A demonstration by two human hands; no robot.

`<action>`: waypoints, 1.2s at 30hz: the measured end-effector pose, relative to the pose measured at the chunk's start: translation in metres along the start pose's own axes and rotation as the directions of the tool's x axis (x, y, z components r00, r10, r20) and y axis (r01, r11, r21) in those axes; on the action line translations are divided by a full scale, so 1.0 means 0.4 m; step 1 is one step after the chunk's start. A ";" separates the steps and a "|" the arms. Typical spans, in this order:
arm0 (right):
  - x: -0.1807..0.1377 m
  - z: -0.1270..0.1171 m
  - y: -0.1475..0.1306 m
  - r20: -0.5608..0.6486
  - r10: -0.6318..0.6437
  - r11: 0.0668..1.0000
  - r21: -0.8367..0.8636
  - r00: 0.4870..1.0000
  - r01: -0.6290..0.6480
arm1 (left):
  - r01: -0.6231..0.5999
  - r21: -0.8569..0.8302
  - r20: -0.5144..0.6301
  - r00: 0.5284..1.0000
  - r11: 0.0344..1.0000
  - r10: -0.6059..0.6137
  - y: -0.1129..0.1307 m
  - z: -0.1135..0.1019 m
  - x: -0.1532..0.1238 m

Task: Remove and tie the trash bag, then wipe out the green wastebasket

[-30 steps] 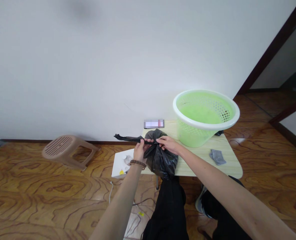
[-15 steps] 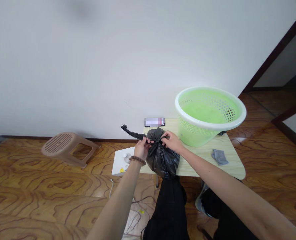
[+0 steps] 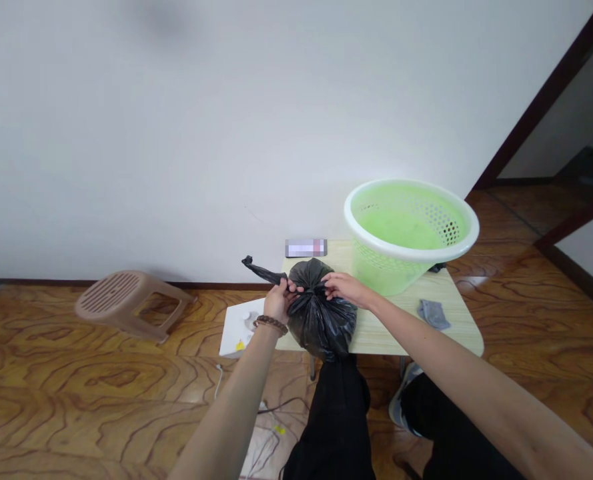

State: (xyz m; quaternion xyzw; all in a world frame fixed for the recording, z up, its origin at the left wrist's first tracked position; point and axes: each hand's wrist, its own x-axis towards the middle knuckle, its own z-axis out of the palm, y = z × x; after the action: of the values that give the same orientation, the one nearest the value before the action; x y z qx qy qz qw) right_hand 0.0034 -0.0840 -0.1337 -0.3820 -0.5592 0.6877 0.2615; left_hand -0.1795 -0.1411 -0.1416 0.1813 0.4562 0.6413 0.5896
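Observation:
A full black plastic bag [image 3: 323,323] sits at the near left edge of a small light wooden table [image 3: 401,323]. My left hand [image 3: 277,301] is closed round a twisted black strip of the bag's neck, whose free end sticks out up and to the left. My right hand [image 3: 343,289] pinches the gathered top of the bag from the right. Both hands meet at the bag's neck. A beaded bracelet is on my left wrist.
A light green perforated basket [image 3: 410,230] with a white rim stands on the table's far right. A grey cloth [image 3: 432,313] lies near the table's right edge. On the wooden floor are a tan plastic stool [image 3: 126,303] and a white device [image 3: 241,327] with cables.
The twisted strip in my left hand went from lying level to pointing up and left. Both hands have stayed on the bag's neck.

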 end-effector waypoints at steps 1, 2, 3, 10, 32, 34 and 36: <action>-0.003 0.003 -0.001 0.009 0.038 0.999 -0.012 0.999 -0.038 | 0.002 0.012 -0.004 1.000 1.000 -0.002 0.001 0.001 0.001; -0.005 0.005 -0.005 0.026 0.060 0.997 -0.055 0.998 -0.058 | 0.001 0.022 -0.009 1.000 1.000 0.000 0.003 0.003 0.002; -0.005 0.007 -0.010 0.049 0.068 0.993 -0.104 0.996 -0.063 | -0.003 0.026 -0.015 1.000 1.000 0.003 0.006 0.005 0.002; -0.003 0.019 -0.042 0.182 0.137 0.980 -0.167 0.974 -0.107 | -0.001 0.010 0.070 0.998 1.000 0.000 0.015 0.018 0.000; -0.016 -0.008 0.038 0.073 -0.124 0.771 -0.621 0.990 0.142 | -0.066 0.710 0.030 0.998 0.701 0.062 -0.006 -0.018 0.055; -0.031 -0.018 0.027 0.099 -0.050 0.889 -0.449 0.994 0.089 | -0.037 0.674 0.045 0.999 0.738 0.008 0.012 0.002 0.045; -0.045 -0.013 0.015 0.103 -0.067 0.924 -0.370 0.992 0.101 | -0.010 0.639 0.079 0.996 0.769 -0.053 0.033 0.019 0.031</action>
State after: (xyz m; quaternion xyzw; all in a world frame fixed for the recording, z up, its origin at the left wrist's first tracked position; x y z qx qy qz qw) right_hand 0.0184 -0.0967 -0.1358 -0.3698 -0.7069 0.5729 0.1881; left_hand -0.1844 -0.1254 -0.1309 0.3949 0.6214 0.4323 0.5206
